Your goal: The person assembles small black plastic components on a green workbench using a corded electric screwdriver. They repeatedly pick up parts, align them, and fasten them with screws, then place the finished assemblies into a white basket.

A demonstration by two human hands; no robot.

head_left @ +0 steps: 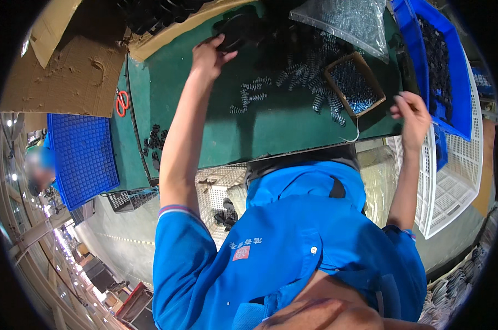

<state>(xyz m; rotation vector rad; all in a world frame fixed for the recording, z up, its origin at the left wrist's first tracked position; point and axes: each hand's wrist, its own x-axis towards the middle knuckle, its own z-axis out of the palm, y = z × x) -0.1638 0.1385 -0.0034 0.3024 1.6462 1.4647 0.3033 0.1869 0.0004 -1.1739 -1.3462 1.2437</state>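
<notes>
At the far side of the green table [177,137], my left hand [209,57] is closed at the edge of a dark, rounded black part [239,32]. Shadow hides much of that part's outline. My right hand [414,116] hovers by the table's right edge, its fingers curled in. Anything between those fingertips is too small to make out. Close to it stands a small cardboard box [380,100] filled with small shiny metal pieces. Loose coil springs [252,96] lie between my hands, and more springs [318,82] are heaped beside the box.
A clear plastic bag [348,25] of metal pieces lies at the back. Blue bins [461,82] and white crates [452,187] stand at the right. Orange-handled scissors [122,103], a black cable [133,110] and small black parts [155,140] lie left, beside a blue crate [84,159].
</notes>
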